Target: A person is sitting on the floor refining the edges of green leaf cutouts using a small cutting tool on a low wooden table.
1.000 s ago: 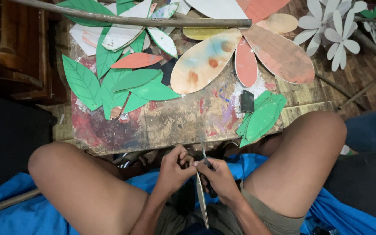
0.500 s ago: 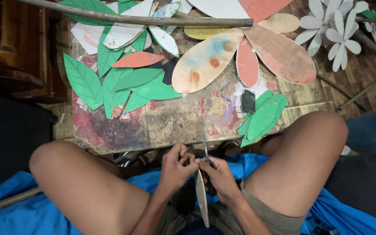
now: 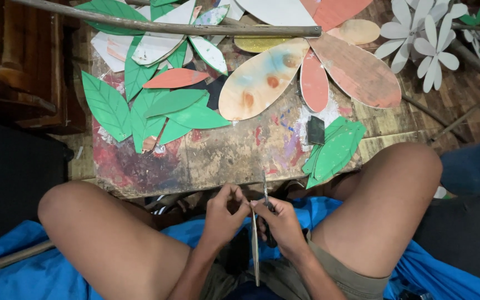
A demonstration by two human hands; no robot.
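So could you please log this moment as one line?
left hand: grips thin panel edge-on | right hand: holds scissors at panel top | ahead: paint-stained board

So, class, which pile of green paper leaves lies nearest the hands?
The small stack of green leaves at the board's right edge, beside the black block; the other green leaves lie further off on the left.

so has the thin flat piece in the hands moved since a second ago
Barely. The thin flat piece, seen edge-on between the left hand and right hand, stays just below the paint-stained board's near edge, between the knees.
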